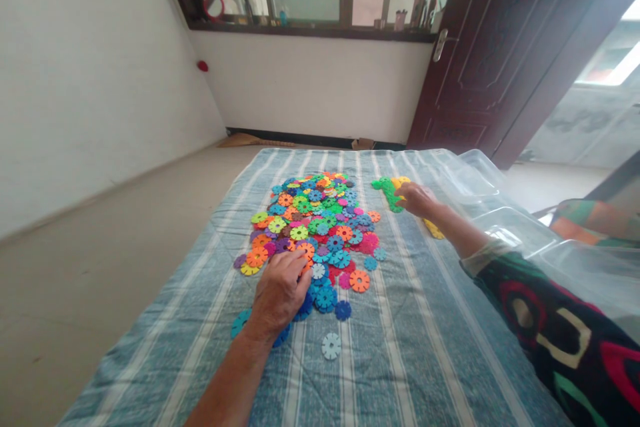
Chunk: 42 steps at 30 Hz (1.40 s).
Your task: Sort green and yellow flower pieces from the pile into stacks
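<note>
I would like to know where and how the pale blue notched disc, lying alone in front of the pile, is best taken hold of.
Probably pinch the pale blue notched disc by opposite edges of its outer rim, coming from above and the near side. It lies flat on the striped cloth, apart from the pile of discs, so its round edge is exposed.

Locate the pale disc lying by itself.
In the head view, the pale disc lies on the striped cloth right of the left hand, nearer the wearer than the small dark blue disc.
</note>
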Tool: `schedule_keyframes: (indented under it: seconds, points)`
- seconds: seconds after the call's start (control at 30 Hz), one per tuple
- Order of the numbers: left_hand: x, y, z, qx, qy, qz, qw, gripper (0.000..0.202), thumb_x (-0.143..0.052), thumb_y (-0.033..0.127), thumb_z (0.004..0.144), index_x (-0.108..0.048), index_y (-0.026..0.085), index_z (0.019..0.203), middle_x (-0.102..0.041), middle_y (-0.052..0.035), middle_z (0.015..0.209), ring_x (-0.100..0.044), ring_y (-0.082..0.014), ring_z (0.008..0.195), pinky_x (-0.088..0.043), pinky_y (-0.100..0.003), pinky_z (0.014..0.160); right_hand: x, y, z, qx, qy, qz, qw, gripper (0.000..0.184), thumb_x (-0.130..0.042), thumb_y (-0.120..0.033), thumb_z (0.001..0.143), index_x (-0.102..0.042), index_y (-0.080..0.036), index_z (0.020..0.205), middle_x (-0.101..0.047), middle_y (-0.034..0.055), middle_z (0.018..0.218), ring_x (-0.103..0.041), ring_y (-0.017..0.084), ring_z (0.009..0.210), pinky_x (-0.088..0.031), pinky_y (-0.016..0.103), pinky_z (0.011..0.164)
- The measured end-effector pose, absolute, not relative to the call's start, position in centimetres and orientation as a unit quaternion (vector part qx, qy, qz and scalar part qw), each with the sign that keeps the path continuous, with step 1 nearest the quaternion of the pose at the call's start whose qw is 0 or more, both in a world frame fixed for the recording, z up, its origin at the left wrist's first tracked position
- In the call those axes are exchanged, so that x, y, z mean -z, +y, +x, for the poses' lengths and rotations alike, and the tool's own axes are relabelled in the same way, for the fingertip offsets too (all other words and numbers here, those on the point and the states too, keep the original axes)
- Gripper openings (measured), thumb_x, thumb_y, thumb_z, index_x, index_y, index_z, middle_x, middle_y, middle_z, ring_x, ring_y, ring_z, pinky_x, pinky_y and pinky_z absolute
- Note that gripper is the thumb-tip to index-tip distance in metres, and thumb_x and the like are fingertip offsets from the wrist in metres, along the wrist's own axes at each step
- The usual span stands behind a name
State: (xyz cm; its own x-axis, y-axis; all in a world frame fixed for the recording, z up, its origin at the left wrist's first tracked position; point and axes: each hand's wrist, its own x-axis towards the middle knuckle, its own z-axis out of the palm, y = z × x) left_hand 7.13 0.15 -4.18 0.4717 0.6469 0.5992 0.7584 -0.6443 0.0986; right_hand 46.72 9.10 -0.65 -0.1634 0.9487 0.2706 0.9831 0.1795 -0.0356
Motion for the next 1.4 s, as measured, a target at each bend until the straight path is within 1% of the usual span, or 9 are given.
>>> schedule_keyframes:
  seconds: [0.1, 0.2, 0.43, 0.73, 0.9, 1.0, 1.1, 1.2, 1.4]
  points:
    - [4.1, 0.2, 7.1, 0.305, -0.407, -0.856, 0.094, 0.021, -0.05, 0.025, 0.088, -0.07, 0.018, 0.09, -0.072, -0.0098, 0.103, -0.063, -0.0233, 0.096, -0.053, -0.04, 0.088, 1.7, 8.4, 46.2, 0.076, -0.758, -0.638, 0.113, 0.02, -0.072, -0.025, 0.076, -0.072, -0.018, 0.094, -0.067, 0.0097, 0.1, -0.06, 0.025, 0.096, -0.044, 0.033, 0.079]
    - [4.0, 0.1, 7.1, 0.304, -0.405, -0.858, 0.089, 0.021, -0.05, 0.026, 0.088, -0.07, 0.018, 0.09, -0.072, -0.0096, 0.103, -0.064, -0.0233, 0.096, -0.053, -0.04, 0.088, 2.6, 8.2, 45.7, 0.088, -0.748, -0.65, 0.097, 0.017, -0.071, -0.029, 0.077, -0.071, -0.018, 0.089, -0.066, 0.0107, 0.1, -0.058, 0.025, 0.095, -0.045, 0.034, 0.08]
    - [4.0, 0.0, 7.0, 0.297, -0.409, -0.858, 0.095, 0.022, -0.049, 0.027, 0.089, -0.07, 0.018, 0.091, -0.072, -0.0098, 0.104, -0.064, -0.0237, 0.097, -0.053, -0.04, 0.088, 2.9, 8.8, 46.3, 0.087, -0.74, -0.659, 0.101, 0.011, -0.069, -0.028, 0.079, -0.071, -0.019, 0.085, -0.066, 0.0098, 0.101, -0.057, 0.024, 0.098, -0.044, 0.034, 0.086]
    - [4.0, 0.0, 7.1, 0.299, -0.41, -0.857, 0.094, 0.022, -0.049, 0.026, 0.088, -0.069, 0.018, 0.091, -0.072, -0.0101, 0.104, -0.064, -0.0234, 0.097, -0.053, -0.04, 0.088, 3.0, 8.5, 46.4, 0.069, -0.735, -0.665, 0.113, 0.014, -0.069, -0.027, 0.078, -0.073, -0.016, 0.086, -0.067, 0.0104, 0.099, -0.059, 0.024, 0.096, -0.043, 0.033, 0.083]
    - [4.0, -0.2, 7.2, 0.3, -0.415, -0.854, 0.094, 0.021, -0.05, 0.025, 0.088, -0.069, 0.019, 0.093, -0.072, -0.0095, 0.104, -0.063, -0.0229, 0.097, -0.052, -0.04, 0.089, 3.0, 8.0, 45.8, 0.079, -0.739, -0.659, 0.121, 0.01, -0.069, -0.025, 0.079, -0.072, -0.017, 0.083, -0.066, 0.0105, 0.096, -0.058, 0.026, 0.094, -0.043, 0.034, 0.081]
    - [4.0, -0.4, 7.3, 0.301, -0.416, -0.853, 0.096, 0.019, -0.051, 0.023, 0.087, -0.069, 0.018, 0.091, -0.072, -0.0102, 0.104, -0.063, -0.023, 0.096, -0.053, -0.04, 0.088, 2.8, 6.9, 44.0, 0.072, -0.757, -0.631, 0.153, 0.008, -0.068, -0.025, 0.081, -0.07, -0.017, 0.082, -0.066, 0.0109, 0.094, -0.059, 0.025, 0.092, -0.043, 0.034, 0.08]
    - [4.1, -0.5, 7.4, 0.303, -0.416, -0.852, 0.096, 0.017, -0.053, 0.021, 0.086, -0.069, 0.017, 0.09, -0.072, -0.0098, 0.103, -0.063, -0.0228, 0.095, -0.053, -0.039, 0.086, 2.6, 5.6, 40.7, 0.048, -0.792, -0.583, 0.175, 0.01, -0.064, -0.025, 0.086, -0.069, -0.017, 0.085, -0.066, 0.0106, 0.094, -0.059, 0.023, 0.091, -0.043, 0.033, 0.079]
    - [4.0, -0.6, 7.5, 0.303, -0.419, -0.85, 0.098, 0.015, -0.055, 0.019, 0.085, -0.069, 0.017, 0.089, -0.072, -0.009, 0.101, -0.063, -0.0225, 0.094, -0.054, -0.039, 0.086, 2.6, 4.7, 36.9, 0.029, -0.816, -0.547, 0.182, 0.013, -0.062, -0.028, 0.088, -0.068, -0.017, 0.087, -0.066, 0.009, 0.095, -0.059, 0.022, 0.092, -0.043, 0.031, 0.08]
    - [3.6, -1.0, 7.7, 0.283, -0.429, -0.854, 0.083, 0.014, -0.055, 0.019, 0.086, -0.069, 0.016, 0.086, -0.072, -0.0089, 0.104, -0.063, -0.0227, 0.094, -0.053, -0.039, 0.086, 3.1, 3.2, 31.0, 0.007, -0.809, -0.561, 0.172, 0.02, -0.056, -0.037, 0.092, -0.066, -0.019, 0.09, -0.064, 0.0083, 0.097, -0.057, 0.021, 0.095, -0.043, 0.031, 0.083]
